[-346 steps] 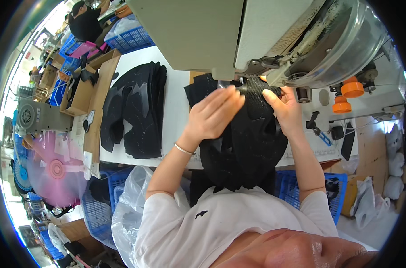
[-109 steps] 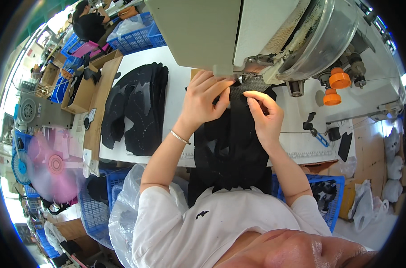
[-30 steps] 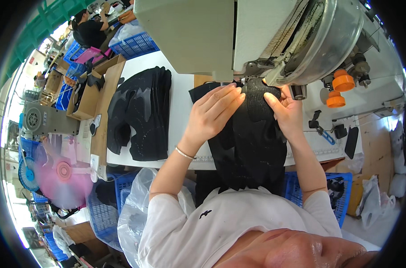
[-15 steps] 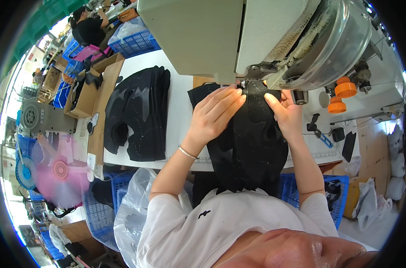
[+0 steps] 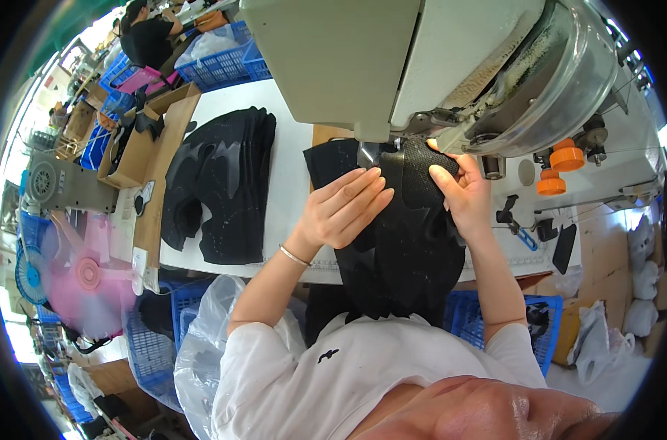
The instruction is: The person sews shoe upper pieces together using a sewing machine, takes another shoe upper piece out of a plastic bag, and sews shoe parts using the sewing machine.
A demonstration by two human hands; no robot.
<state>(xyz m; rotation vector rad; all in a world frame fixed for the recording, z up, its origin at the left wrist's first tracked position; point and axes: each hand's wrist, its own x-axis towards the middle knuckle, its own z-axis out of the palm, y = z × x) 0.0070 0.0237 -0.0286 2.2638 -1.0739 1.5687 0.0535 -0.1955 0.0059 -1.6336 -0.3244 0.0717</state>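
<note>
Beneath the head of a light grey sewing machine (image 5: 333, 66) lies a black fabric piece (image 5: 407, 257), whose near end hangs over the table edge towards my lap. A dark mesh-textured section (image 5: 425, 176) shows on it near the needle area. My left hand (image 5: 346, 209) rests on the fabric's left part with fingers stretched out and side by side. On the right, my right hand (image 5: 462, 192) pinches the edge of the fabric beside the mesh section, thumb on top. The machine head partly hides the stitching point.
A stack of black cut pieces (image 5: 227, 183) lies left on the white table (image 5: 289, 132). Further left are a cardboard box (image 5: 139, 154) and a pink fan (image 5: 88, 273). Orange knobs (image 5: 566, 155) and a blue-handled tool (image 5: 527, 238) are right. Blue baskets (image 5: 546, 334) stand below.
My left hand has drawn back towards me from the needle area, uncovering a shiny metal part there. My right hand still grips the fabric edge. The whole view has shifted slightly.
</note>
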